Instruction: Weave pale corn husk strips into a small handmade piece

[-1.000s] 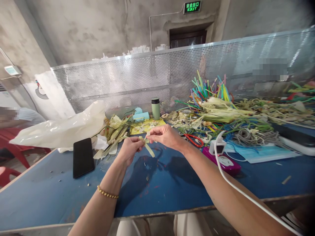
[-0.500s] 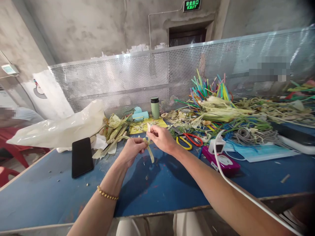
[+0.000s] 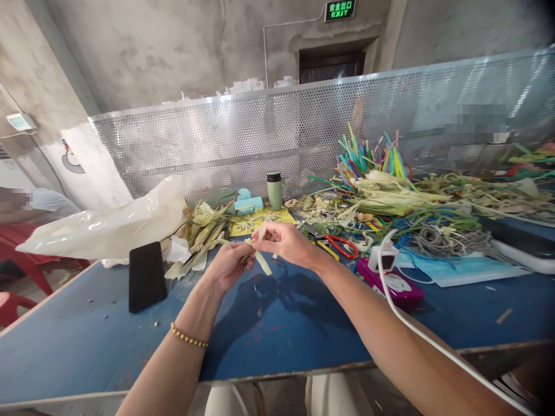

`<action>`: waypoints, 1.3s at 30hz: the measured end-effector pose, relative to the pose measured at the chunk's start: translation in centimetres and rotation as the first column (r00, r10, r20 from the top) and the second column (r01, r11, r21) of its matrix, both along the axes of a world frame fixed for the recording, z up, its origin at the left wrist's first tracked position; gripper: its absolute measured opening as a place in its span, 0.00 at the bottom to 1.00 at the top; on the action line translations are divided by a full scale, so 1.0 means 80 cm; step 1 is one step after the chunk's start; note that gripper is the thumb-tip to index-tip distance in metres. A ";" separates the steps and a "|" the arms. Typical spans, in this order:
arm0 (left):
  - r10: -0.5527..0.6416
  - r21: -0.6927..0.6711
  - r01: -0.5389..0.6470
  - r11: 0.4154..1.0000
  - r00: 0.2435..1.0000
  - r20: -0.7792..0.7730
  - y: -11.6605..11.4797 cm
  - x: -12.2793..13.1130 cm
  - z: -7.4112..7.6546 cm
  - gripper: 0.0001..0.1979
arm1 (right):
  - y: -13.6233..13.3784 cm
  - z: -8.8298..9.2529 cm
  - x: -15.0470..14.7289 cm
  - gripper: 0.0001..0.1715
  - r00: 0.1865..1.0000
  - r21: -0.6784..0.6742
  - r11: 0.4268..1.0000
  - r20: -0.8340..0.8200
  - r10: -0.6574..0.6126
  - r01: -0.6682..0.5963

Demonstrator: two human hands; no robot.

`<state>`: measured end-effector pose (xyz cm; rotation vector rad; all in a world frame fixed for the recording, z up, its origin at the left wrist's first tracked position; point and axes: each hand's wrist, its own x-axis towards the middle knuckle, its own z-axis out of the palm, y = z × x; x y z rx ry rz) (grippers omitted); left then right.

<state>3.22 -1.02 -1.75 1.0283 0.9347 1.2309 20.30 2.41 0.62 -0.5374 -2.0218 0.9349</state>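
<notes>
between both hands point(image 3: 289, 245), pale strip point(image 3: 263, 263) slantwise, loose end toward near right

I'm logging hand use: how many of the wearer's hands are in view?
2: the left hand and, just to its right, the right hand, both pinching pale husk above the blue table. Neither is hidden.

Strip point(image 3: 263, 264): pale yellow-green
Counter point(image 3: 87, 352): blue
Bottle point(image 3: 274, 195): green, black on top
Scissors point(image 3: 333, 237): red and yellow handles
Bracelet point(image 3: 189, 339): gold
Phone point(image 3: 146, 277): black
Screen point(image 3: 217, 138): silver, dotted
</notes>
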 end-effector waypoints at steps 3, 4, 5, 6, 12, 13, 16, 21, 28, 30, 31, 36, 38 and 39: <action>-0.034 -0.035 0.037 0.999 0.997 0.064 0.002 -0.003 0.000 0.07 | 0.001 0.001 0.000 0.09 1.000 0.062 0.998 0.027 0.011 -0.013; -0.039 -0.044 0.042 0.998 0.997 0.069 0.002 -0.003 0.001 0.06 | 0.001 0.001 0.000 0.08 0.999 0.107 0.994 0.039 -0.010 0.006; -0.041 -0.051 0.044 0.998 0.997 0.070 0.001 -0.003 0.001 0.06 | 0.002 0.002 0.000 0.07 0.998 0.150 0.988 0.050 -0.031 0.023; -0.039 -0.055 0.043 0.998 0.997 0.069 0.000 -0.003 0.003 0.06 | 0.003 0.002 0.001 0.08 0.997 0.187 0.982 0.060 -0.051 0.039; -0.033 -0.022 0.034 0.999 0.999 0.035 -0.003 -0.004 0.006 0.06 | 0.003 0.007 0.008 0.17 0.979 0.313 0.949 0.180 -0.093 0.032; -0.035 -0.010 0.035 0.999 0.999 0.016 -0.003 -0.004 0.005 0.06 | 0.003 0.008 0.009 0.18 0.974 0.313 0.949 0.206 -0.091 0.022; -0.021 0.026 0.022 0.999 0.999 -0.049 -0.002 -0.003 0.003 0.06 | 0.004 0.006 0.008 0.19 0.963 0.259 0.965 0.250 -0.101 0.034; 0.058 0.128 -0.029 0.991 0.973 -0.225 -0.007 0.004 0.003 0.09 | 0.008 -0.002 0.004 0.17 0.951 0.195 0.975 0.264 -0.161 0.111; 0.192 0.264 -0.078 0.961 0.876 -0.442 -0.008 0.012 0.001 0.11 | 0.003 -0.002 0.003 0.19 0.901 0.193 0.965 0.363 -0.238 0.177; 0.207 0.287 -0.076 0.955 0.863 -0.460 -0.007 0.012 0.000 0.12 | 0.002 -0.003 0.002 0.20 0.901 0.209 0.960 0.355 -0.251 0.185; 0.208 0.295 -0.071 0.953 0.860 -0.466 -0.007 0.012 0.000 0.12 | 0.003 -0.003 0.002 0.20 0.903 0.214 0.959 0.347 -0.253 0.186; 0.173 0.286 -0.037 0.958 0.867 -0.467 -0.009 0.011 0.001 0.11 | 0.008 -0.006 0.002 0.13 0.912 0.159 0.960 0.309 -0.271 0.232; 0.139 0.273 -0.013 0.962 0.884 -0.446 -0.011 0.011 0.003 0.12 | 0.010 -0.006 0.004 0.10 0.913 0.134 0.957 0.289 -0.287 0.258; 0.120 0.267 0.000 0.964 0.893 -0.434 -0.012 0.011 0.004 0.12 | 0.010 -0.006 0.004 0.09 0.916 0.123 0.957 0.281 -0.287 0.262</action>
